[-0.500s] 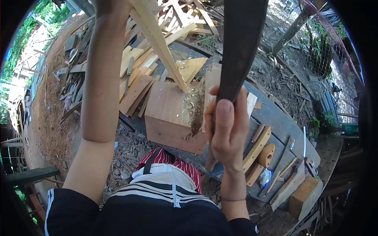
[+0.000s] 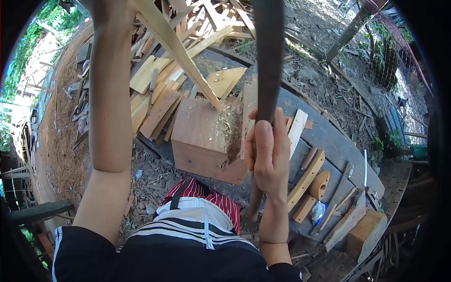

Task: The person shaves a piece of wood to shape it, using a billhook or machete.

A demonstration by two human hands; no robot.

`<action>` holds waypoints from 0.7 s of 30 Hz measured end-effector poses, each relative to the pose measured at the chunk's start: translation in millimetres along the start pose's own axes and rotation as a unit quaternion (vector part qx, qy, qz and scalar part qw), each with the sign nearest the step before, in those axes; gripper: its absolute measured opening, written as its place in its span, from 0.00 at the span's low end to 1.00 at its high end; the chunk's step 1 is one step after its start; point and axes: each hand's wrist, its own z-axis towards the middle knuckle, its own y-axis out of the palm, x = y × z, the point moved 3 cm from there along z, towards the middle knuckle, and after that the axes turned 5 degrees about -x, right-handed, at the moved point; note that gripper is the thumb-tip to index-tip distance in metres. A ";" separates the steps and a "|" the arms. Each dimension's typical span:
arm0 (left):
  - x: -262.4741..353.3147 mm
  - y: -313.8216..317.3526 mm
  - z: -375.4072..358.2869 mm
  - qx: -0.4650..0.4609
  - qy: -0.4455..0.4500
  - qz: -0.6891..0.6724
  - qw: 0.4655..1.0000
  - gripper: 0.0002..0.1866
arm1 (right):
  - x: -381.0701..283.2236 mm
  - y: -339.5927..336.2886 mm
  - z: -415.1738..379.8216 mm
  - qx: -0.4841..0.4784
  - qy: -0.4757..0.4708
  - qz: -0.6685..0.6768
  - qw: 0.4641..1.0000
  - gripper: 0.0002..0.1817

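Note:
My right hand (image 2: 268, 157) is wrapped round the lower part of a machete (image 2: 269, 56), its broad dark blade raised close to the camera. Part of the handle shows below the palm. At the top edge, my left hand (image 2: 112, 13) is partly cut off and grips the upper end of a pale wood strip (image 2: 176, 47). That strip slants down to the right, its lower tip on a large wooden block (image 2: 199, 123). Wood chips (image 2: 229, 124) lie over the block's right part, beside a notch.
A pile of offcuts (image 2: 157, 101) lies left of and behind the block. On the dark bench (image 2: 293, 101) at right are a drilled wood bar (image 2: 306, 181), a rounded wood piece (image 2: 319, 184), and a thick block (image 2: 364, 235). A post (image 2: 352, 35) stands at the far right.
The machete has shifted left and its blade looks narrower, as if turned. My left arm and the upper end of the wood strip have moved left; the strip's tip stays on the block.

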 end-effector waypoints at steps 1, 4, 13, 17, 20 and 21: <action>8.5 2.6 -7.3 0.028 -0.011 0.041 0.999 0.20 | -11.0 -1.7 2.0 0.026 -0.074 -0.024 0.997 0.13; -5.5 -1.4 -2.8 0.048 0.014 0.041 0.998 0.19 | 41.6 23.2 6.8 -0.027 -0.007 -0.099 0.995 0.15; 18.1 2.9 -16.3 0.036 0.038 -0.025 0.998 0.32 | 91.2 35.8 5.7 -0.104 0.105 -0.141 0.979 0.19; -5.0 -7.9 -2.1 -0.113 0.110 -0.086 0.984 0.42 | 80.8 24.8 2.3 -0.174 0.235 0.052 0.955 0.21; -25.7 12.4 18.2 -0.029 0.166 -0.056 0.984 0.41 | 62.0 24.9 4.7 -0.135 0.201 0.000 0.970 0.20; -28.6 12.5 21.1 -0.033 0.170 -0.055 0.983 0.40 | 38.9 20.5 6.8 -0.113 0.118 0.007 0.987 0.19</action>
